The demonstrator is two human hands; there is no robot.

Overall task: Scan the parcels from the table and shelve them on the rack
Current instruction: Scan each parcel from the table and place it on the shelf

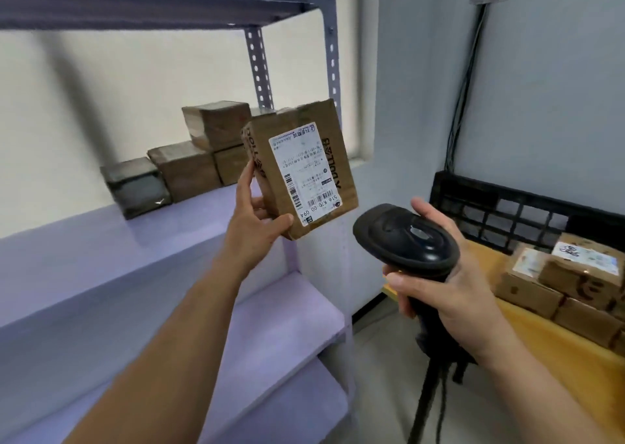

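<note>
Room and surfaces: A metal rack (pixel 332 55) with grey perforated uprights stands on the left against a pale wall. Its shelf boards are lavender; the middle shelf (pixel 84 257) carries stock. On the right, a worktop (pixel 558 362) under a yellow cover stands near the corner, with a black crate (pixel 490 203) at its far edge. Dark cables (pixel 470 71) run down the wall above the crate.

Counts:
- Shelved parcels (pixel 184 170): four are plainly visible, grouped at the back of the middle shelf, one stacked on top. A fifth may sit behind the held parcel; it cannot be confirmed.
- Worktop parcels (pixel 581 271): at least four cardboard boxes, stacked in two layers beside the crate. The frame edge cuts the group off.
- Held parcel (pixel 301 170): one.
- Scanner (pixel 406 237): one.

Hand pose:
- The left hand (pixel 253 224) is raised in front of the middle shelf. It grips the held parcel at its lower left corner, thumb on the front face, fingers along the side. The parcel is clear of the shelf and tilted, with its white label (pixel 304 173) facing the camera.
- The right hand (pixel 453 295) is wrapped around the scanner handle, fingers closed on the grip. The scanner head sits below and to the right of the held parcel, near it but not touching.
</note>
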